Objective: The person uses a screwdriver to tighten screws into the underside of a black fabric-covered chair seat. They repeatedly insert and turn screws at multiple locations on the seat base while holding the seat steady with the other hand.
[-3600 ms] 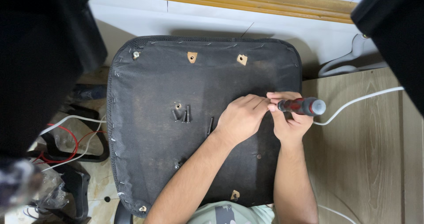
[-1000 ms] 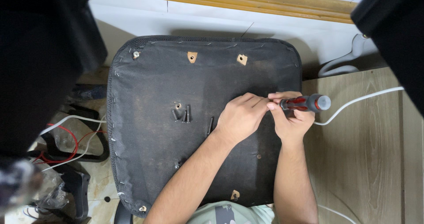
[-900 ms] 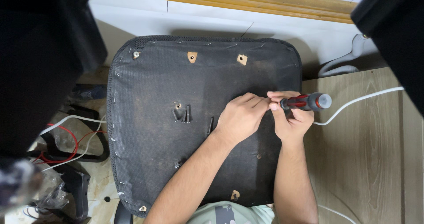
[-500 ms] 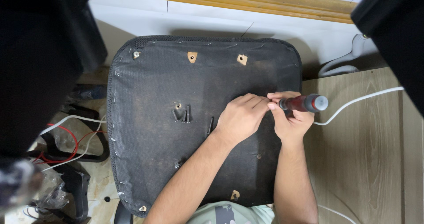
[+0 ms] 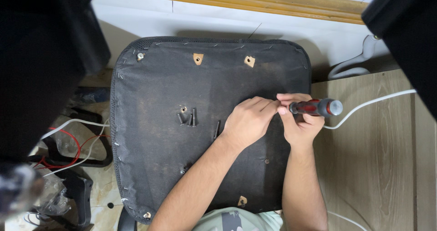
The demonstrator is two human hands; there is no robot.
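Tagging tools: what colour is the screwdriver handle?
Red and black with a grey end cap, on the screwdriver; head view.

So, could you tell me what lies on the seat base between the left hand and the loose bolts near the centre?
One dark bolt, in the head view.

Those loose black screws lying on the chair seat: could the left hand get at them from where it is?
Probably yes. The loose screws lie bare on the seat underside, just beside the left hand, with nothing between them. That hand is busy at the screwdriver tip, though.

A home room: tiled floor (image 5: 102, 190), wooden skirting (image 5: 236, 1), loose cables (image 5: 68, 140).
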